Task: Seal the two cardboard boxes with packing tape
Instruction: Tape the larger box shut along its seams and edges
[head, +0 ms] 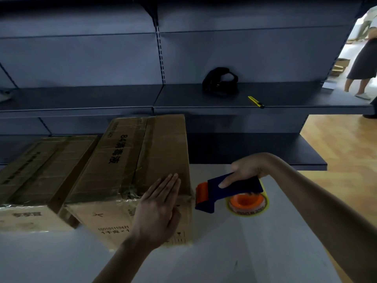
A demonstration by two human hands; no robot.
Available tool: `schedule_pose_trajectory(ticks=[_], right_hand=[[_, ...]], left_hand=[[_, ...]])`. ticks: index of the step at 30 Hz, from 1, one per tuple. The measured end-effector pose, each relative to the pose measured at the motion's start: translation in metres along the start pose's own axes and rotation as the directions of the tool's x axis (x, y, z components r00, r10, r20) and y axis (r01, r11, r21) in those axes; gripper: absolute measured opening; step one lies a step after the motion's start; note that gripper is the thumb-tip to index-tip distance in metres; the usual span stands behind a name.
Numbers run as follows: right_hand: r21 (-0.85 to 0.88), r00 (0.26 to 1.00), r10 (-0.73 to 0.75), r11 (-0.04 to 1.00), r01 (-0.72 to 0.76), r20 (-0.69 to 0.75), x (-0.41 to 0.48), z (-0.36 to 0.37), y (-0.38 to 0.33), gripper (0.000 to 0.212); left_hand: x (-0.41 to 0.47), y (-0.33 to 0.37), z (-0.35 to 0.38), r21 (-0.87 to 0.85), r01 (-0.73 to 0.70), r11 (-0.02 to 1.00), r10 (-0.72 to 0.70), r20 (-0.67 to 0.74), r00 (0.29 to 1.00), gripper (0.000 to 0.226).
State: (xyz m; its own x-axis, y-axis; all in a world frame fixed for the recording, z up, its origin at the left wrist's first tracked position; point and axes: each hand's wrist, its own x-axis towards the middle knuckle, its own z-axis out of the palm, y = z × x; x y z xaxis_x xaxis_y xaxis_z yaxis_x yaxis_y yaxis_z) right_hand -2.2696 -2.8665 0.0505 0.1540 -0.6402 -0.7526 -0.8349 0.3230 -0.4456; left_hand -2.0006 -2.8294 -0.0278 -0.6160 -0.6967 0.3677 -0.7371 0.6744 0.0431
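two cardboard boxes sit side by side on the left part of the white tabletop [224,254], long sides running back toward its far edge. the taller box [163,152] is on the right and the lower box [44,168] on the left, just beside each other; can't tell if they touch. the taller one has black print on top and on its near face. glossy clear tape runs along its centre seam and wrinkles over the near top edge. the lower box also shows shiny tape at its near edge.

left hand [159,205]: flat, fingers straight and together, palm down on the taller box's near right top corner, heel of the hand over the near edge.

right hand [247,170]: wrapped round the blue handle of the tape dispenser [240,186], held over the tabletop just right of that box. its orange nose points at the box's right side; can't tell if there is contact. the yellowish tape roll [263,209] with an orange hub sits under the handle.

behind: dark shelf [122,99] with a black bundle [220,81] and a yellow utility knife [256,102]. a person [363,58] stands on the wood floor [336,150] at far right.
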Motion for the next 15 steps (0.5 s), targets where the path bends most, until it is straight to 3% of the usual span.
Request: schedule_pose_trajectory(ticks=[8,10,12,13,15], right_hand=[[0.03,1.0,0.0,1.0,0.0,-0.011,0.003,0.004,-0.002,0.049],[-0.093,0.998,0.044,0.994,-0.049,-0.053,0.011,0.007,0.001,0.05],[-0.393,0.986,0.146,0.904,-0.166,-0.081,0.022,0.022,0.011,0.054],[-0.457,0.98,0.174,0.867,-0.201,-0.1,0.026,0.031,0.019,0.053],[-0.355,0.978,0.165,0.914,-0.199,-0.125,0.03,0.045,0.033,0.052]], left_hand=[[-0.002,-0.003,-0.004,0.031,0.003,1.0,-0.003,-0.014,1.0,0.056],[-0.002,-0.003,-0.005,0.032,0.01,0.999,-0.01,-0.004,1.0,0.056],[-0.003,-0.003,-0.006,0.021,0.024,0.999,-0.024,0.007,1.0,0.057],[-0.004,-0.003,-0.006,0.018,0.029,0.999,-0.029,0.021,0.999,0.057],[-0.004,0.0,-0.006,0.03,0.047,0.998,-0.048,0.036,0.998,0.058]])
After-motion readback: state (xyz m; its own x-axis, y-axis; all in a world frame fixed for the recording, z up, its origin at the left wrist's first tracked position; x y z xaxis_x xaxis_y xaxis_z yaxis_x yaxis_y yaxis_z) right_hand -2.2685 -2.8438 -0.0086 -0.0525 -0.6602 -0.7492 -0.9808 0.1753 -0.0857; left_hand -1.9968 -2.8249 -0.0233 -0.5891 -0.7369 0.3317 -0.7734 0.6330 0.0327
